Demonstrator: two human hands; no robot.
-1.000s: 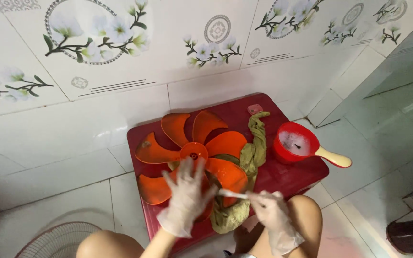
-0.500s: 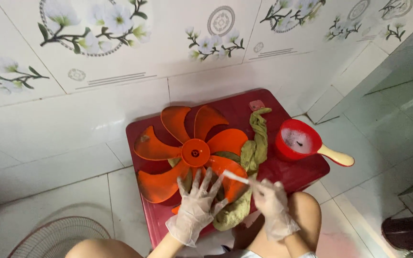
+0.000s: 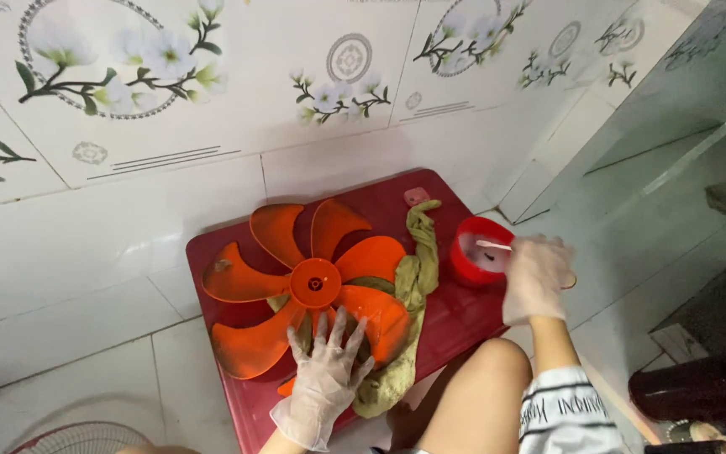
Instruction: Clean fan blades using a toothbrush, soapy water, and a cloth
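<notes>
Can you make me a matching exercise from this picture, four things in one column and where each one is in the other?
Things:
1. left hand
2. right hand
3. green rag
4. orange fan blade

Places:
A. at the red water scoop, holding a thin white stick over it
B. flat on the red plastic stool, beside the tiled wall
C. pressed, fingers spread, on the fan blade's near side
D. partly under the fan blade, stretching toward the wall

Pairs: 1-C, 2-A, 3-D, 4-B
</notes>
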